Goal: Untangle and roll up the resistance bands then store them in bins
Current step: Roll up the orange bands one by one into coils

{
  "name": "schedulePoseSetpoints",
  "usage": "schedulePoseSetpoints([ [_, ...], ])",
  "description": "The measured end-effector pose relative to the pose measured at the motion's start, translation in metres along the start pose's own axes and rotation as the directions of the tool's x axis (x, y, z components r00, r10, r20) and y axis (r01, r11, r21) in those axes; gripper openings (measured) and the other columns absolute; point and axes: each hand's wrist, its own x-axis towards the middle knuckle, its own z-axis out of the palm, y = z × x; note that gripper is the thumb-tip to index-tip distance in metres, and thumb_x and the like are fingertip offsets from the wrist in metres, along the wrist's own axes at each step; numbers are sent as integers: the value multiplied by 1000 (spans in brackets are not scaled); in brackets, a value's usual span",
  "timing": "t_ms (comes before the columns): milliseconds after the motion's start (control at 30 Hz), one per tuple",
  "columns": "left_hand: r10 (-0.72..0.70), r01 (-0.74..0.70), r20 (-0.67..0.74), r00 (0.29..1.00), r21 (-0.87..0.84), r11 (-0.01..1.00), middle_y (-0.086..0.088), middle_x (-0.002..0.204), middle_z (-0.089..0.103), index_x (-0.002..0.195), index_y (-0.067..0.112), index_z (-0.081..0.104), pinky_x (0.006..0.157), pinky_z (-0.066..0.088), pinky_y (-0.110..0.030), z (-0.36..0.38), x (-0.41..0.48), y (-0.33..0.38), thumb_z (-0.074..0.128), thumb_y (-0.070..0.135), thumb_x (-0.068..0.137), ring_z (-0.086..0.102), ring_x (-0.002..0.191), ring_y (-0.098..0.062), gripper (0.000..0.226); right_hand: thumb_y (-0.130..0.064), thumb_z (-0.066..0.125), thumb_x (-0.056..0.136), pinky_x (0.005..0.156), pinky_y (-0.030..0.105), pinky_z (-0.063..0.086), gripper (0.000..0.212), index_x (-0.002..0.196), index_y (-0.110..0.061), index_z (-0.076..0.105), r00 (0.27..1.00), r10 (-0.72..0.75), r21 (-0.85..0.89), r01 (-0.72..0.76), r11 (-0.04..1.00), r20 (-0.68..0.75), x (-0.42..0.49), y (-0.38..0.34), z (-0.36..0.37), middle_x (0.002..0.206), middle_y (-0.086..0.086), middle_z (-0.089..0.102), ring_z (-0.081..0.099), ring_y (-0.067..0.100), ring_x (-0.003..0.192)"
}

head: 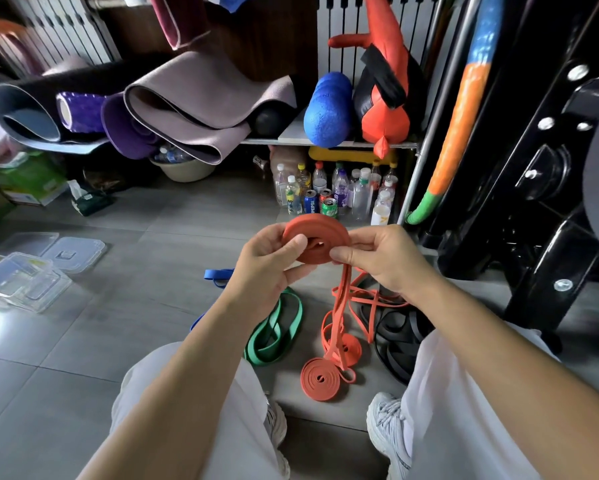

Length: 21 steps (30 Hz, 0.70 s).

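Two hands meet over an orange roll (317, 233) held up in front of the knees. The left hand (270, 258) grips it, thumb pressed flat on the near face beside the centre hole and fingers curled behind the rim. The right hand (381, 258) pinches the band's loose tail (343, 289) between thumb and forefinger just where it leaves the roll, other fingers curled under.

The tail hangs to the floor (135, 323) and ends in tangled orange loops. A flat orange coil (320, 379) lies beside them.

Among the bottles (360, 192) under the shelf (325, 143), a blue can (310, 202) reads "PEPSI". The green can (329, 206) next to it is too small to read.

The left forearm partly hides the green band (277, 330) and most of the blue band (218, 273). The black bands (395, 337) run under the right knee. Clear bins (24, 282) and a lid (78, 252) sit well apart at far left, the bins cut off by the frame edge.
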Motion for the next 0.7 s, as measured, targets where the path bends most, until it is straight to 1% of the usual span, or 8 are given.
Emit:
schedulePoseSetpoints([
  [67, 129, -98, -69, 989, 345, 933, -2, 101, 65, 103, 19, 58, 87, 53, -33, 3, 1, -3, 62, 5, 86, 63, 97, -19, 23, -13, 78, 71, 74, 21, 56, 18, 79, -27, 71, 1000, 11, -131, -11, 991, -4, 1, 3, 0, 83, 2, 75, 70, 6, 71],
  [133, 315, -210, -5, 949, 737, 643, 7, 103, 59, 110, 28, 58, 84, 47, -15, 5, 0, -9, 66, 10, 84, 57, 94, -7, 32, -13, 79, 74, 78, 30, 57, 12, 81, -21, 73, 999, 37, -294, -34, 955, 4, 1, 7, 2, 83, 3, 74, 69, 8, 71],
  [167, 350, -253, 63, 935, 809, 530, 10, 102, 59, 111, 26, 61, 81, 43, -10, 7, 0, -11, 65, 13, 84, 56, 91, -5, 30, -13, 78, 75, 80, 35, 56, 11, 85, -17, 74, 999, 45, -345, -38, 938, 13, 0, 9, 3, 83, 2, 74, 69, 12, 73],
  [267, 297, -248, 106, 949, 832, 495, 16, 87, 62, 100, 22, 66, 72, 44, -10, 6, 1, -12, 63, 13, 86, 59, 81, -6, 17, -17, 78, 76, 77, 39, 55, 18, 94, -15, 76, 1000, 12, -466, 1, 885, 25, -2, 8, 4, 84, 1, 75, 70, 14, 76],
  [400, 221, -175, 27, 975, 709, 683, 14, 81, 64, 84, 33, 62, 72, 52, -24, 4, 1, -7, 66, 7, 84, 63, 77, -9, 26, -16, 79, 74, 77, 31, 55, 20, 94, -16, 76, 1000, 2, -425, -8, 905, -14, -4, 4, 2, 81, -7, 74, 68, 2, 74],
  [467, 217, -169, 20, 976, 698, 696, 9, 81, 64, 85, 29, 63, 72, 51, -25, 7, 0, -8, 65, 8, 85, 63, 77, -13, 22, -15, 79, 74, 75, 28, 54, 19, 93, -16, 76, 1000, 3, -408, -10, 913, -18, -5, 1, 1, 78, -11, 71, 65, -1, 70],
  [567, 261, -209, 96, 961, 867, 452, 9, 89, 65, 98, 23, 65, 69, 43, -15, 8, -3, -12, 64, 15, 85, 57, 79, -8, 15, -22, 77, 77, 69, 26, 51, 16, 93, -20, 76, 999, 2, -566, 22, 824, 41, -6, 2, 1, 76, -6, 71, 66, 10, 71],
  [700, 273, -250, 194, 942, 950, 189, 6, 97, 68, 106, 25, 65, 73, 48, -30, 8, -7, -18, 63, 19, 83, 60, 86, -18, 24, -29, 75, 79, 66, 27, 49, 10, 89, -26, 75, 997, 0, -659, 51, 750, 77, -8, 5, 3, 70, -7, 67, 66, 13, 72],
])
